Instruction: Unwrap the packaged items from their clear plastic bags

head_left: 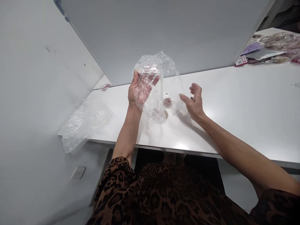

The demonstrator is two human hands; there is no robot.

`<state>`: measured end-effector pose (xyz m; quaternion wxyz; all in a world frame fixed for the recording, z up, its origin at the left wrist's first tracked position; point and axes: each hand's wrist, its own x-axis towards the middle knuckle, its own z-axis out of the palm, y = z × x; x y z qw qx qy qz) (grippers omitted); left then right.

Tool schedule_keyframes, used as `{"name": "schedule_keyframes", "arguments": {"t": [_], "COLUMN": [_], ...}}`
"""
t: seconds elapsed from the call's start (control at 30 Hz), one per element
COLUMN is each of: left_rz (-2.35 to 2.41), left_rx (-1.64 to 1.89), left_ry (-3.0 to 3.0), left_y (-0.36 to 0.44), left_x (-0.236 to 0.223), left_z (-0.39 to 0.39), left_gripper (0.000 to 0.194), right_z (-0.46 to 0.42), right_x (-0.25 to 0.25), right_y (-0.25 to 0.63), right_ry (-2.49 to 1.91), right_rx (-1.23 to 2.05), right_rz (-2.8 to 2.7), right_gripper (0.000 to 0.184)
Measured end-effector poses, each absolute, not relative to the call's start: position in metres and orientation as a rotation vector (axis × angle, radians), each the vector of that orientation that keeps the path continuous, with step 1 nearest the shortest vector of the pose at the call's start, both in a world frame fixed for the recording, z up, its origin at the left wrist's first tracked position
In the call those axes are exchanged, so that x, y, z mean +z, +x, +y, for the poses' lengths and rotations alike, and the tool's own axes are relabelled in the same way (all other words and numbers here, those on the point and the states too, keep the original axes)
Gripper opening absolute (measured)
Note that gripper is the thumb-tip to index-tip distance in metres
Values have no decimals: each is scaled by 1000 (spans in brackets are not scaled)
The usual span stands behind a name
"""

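Observation:
A crumpled clear plastic bag [167, 64] hangs over the desk in my left hand [142, 89]. Its film covers much of the palm and fingers, and a pinkish patch shows through near the fingertips. My right hand [195, 101] is to the right of the bag, thumb and fingers apart, with nothing visible in it. Between the hands, low down, is a small round pinkish thing [167, 102]. Close below it, a small yellowish-brown thing [166, 114] is partly hidden by film. Whether these two are inside the bag or behind it, I cannot tell.
More clear plastic bags [86, 125] lie at the desk's left end, overhanging the front edge. A small red-and-clear packet [105, 87] rests by the grey upright panel [164, 31]. Beyond the panel, at right, several packaged items [276, 47] are piled on the white desk [246, 109].

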<state>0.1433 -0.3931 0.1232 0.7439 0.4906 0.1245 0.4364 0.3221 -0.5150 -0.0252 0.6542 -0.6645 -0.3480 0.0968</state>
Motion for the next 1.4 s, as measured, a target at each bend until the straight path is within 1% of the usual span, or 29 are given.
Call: {"name": "schedule_keyframes", "arguments": {"t": [0.1,0.2,0.33,0.5,0.63,0.77,0.87,0.97,1.1,1.23,1.3,1.4], "left_rz": [239,238,279,258,199,241,246,185,31,83,136,190], "left_rx": [935,946,989,1052,1102,1135,1167,1189,1256,1407,1408,1411], "left_ry": [1014,1106,1300,1285,1267,1429,1506,1515,1415,1329,1303,1306], "left_y": [143,143,144,143,138,133,129,120,91,45,17,-32], "left_x": [137,154,179,201,212,221,227,234,247,250,246,232], "left_z": [-393,-389,-386,-395,-397,-389,-383,-373,-353,-331,-320,-305], "left_gripper": [40,41,49,48,47,54,60,62,64,56,57,63], "right_z": [-517,-518,-518,-518,-515,-509,-507,-508,-510,-510,-509,-510], "right_x": [-26,-24,-21,-17,-19,-24,-27,-28,-29,-34,-37,-37], "right_y": [322,320,316,316,320,324,325,327,329,330,329,328], "right_ry": [-1539,-1539,-1533,-1508,-1537,-1550,-1538,-1533,-1543,-1538,-1538,-1535], "right_rx": [35,19,74,125,227,376,425,434,407,394,384,389], "right_rz": [-933,-975,-979,-949,-884,-843,-843,-828,-804,-826,-854,-837], "right_gripper": [81,78,72,69,77,86,87,86,80,75,75,82]}}
